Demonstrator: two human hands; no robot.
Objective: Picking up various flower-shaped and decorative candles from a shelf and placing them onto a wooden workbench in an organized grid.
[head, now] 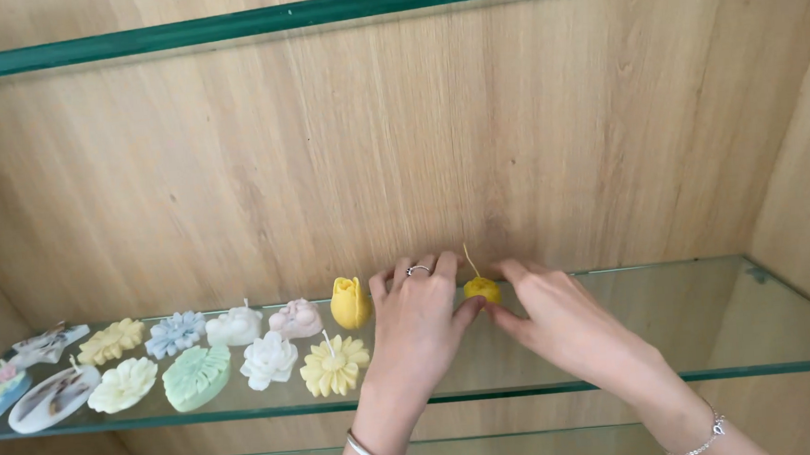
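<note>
While both hands meet at the back of the glass shelf (684,350), the small yellow candle (482,290) sits between them, standing on the glass close to the wooden back panel (513,132), wick pointing up and tilted slightly left.

Left hand (420,327): fingers curled, thumb tip touching the candle's lower left side, ring on one finger, bangle at the wrist. Grip is loose, part closed around the candle's left flank; cannot tell if the other fingers make contact behind it.

Right hand (567,325): index finger reaches over to the candle's right edge, thumb under and near the left thumb. Thin chain bracelet at the wrist. Pinch looks narrow, touching the candle; cannot tell if it carries any weight.

Just left of the left hand stands a yellow tulip candle (349,302), upright, apart from the fingers. In front of it lies a yellow daisy candle (335,365), near the left wrist. Further left, two rows of flower candles: white (268,360), pale green (196,377), cream (124,384), pink (296,319), white (234,326), light blue (175,333), pale yellow (112,342). Oval decorated pieces (53,400) at far left.

Second glass shelf (311,13) runs above.
</note>
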